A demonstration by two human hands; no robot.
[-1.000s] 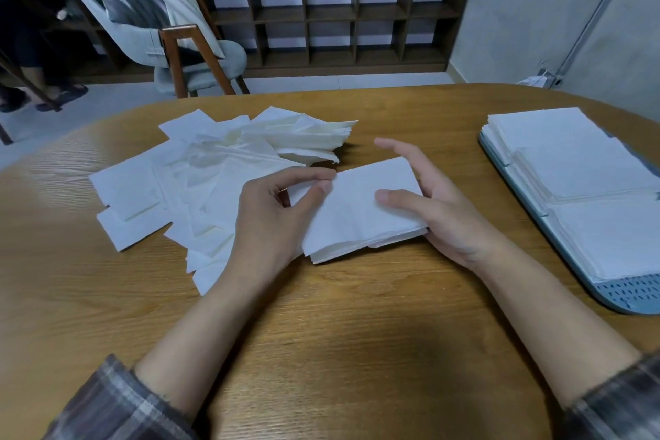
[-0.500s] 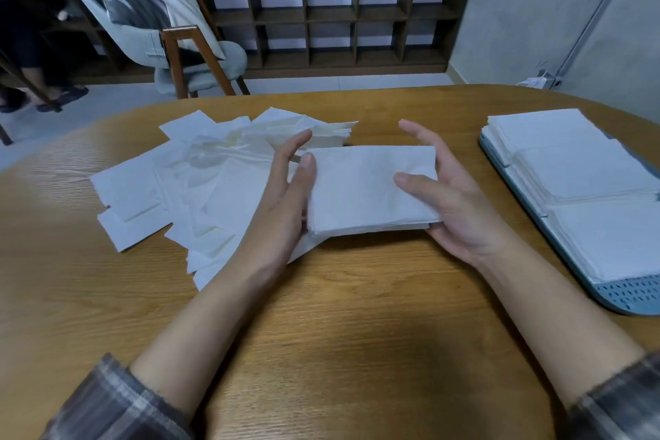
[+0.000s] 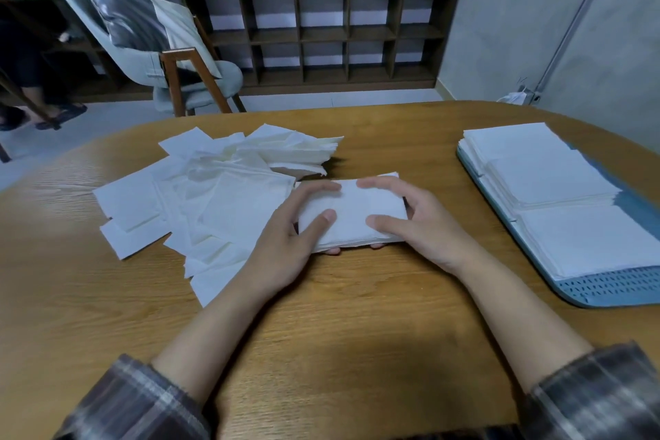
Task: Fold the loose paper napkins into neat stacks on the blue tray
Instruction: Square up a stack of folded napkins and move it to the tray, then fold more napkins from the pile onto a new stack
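Observation:
A folded white napkin bundle (image 3: 351, 212) is held between both hands over the middle of the wooden table (image 3: 321, 314). My left hand (image 3: 289, 239) grips its left end, thumb on top and fingertips showing under the near edge. My right hand (image 3: 418, 221) grips its right end the same way. A loose pile of white napkins (image 3: 214, 196) spreads over the table to the left. The blue tray (image 3: 607, 291) lies at the right edge and carries three neat napkin stacks (image 3: 550, 179).
Beyond the table's far edge stand a grey chair (image 3: 171, 75) with a wooden frame and a low dark shelf unit (image 3: 332, 36) topped with potted plants. A person's legs (image 3: 32, 82) show at far left. Bare wood lies near me.
The napkin bundle has been folded narrower. Both hands moved closer together, from flat against its sides to gripping its two ends. The view has tilted upward.

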